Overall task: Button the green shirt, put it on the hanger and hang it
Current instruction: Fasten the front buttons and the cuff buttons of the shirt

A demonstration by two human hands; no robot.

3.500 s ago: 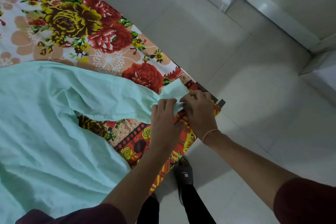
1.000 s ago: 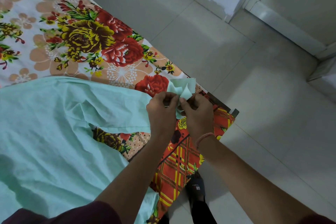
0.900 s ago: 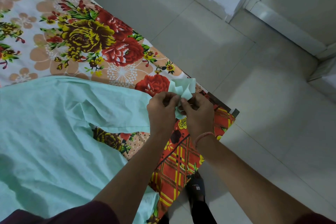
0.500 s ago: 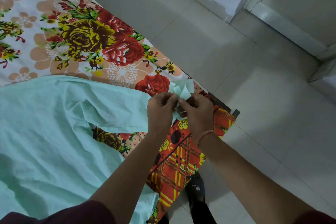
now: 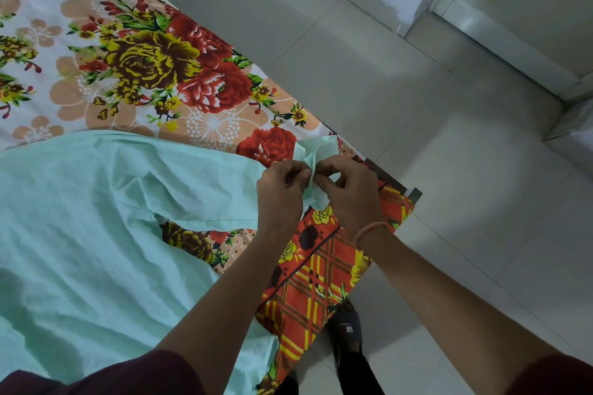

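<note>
Buttoning appears to be the step in hand, at the cuff end of one sleeve. The green shirt (image 5: 96, 234) lies spread over the near left of the flowered bedsheet (image 5: 144, 67), with one sleeve drawn out to the right as far as the bed's right edge. The sleeve cuff (image 5: 316, 151) is lifted just clear of the sheet and bunched between both hands. The left hand (image 5: 280, 191) has its fingers curled together and pinched on the cuff fabric from the left. The right hand (image 5: 348, 191) has thumb and forefinger clamped on the same fabric from the right; the two hands touch at the fingertips. No button or buttonhole can be made out, so whether this cuff is fastened cannot be told.

Assessment: the task stands at an early stage. The state of the front placket cannot be confirmed, as the shirt body shows only plain creased cloth. No hanger is in view, nor any rail or hook. Outstanding, by this judgement: finishing the buttons, fitting the hanger, hanging the garment. A sandalled foot (image 5: 348, 325) stands on the tiled floor (image 5: 449, 170) beside the bed.
</note>
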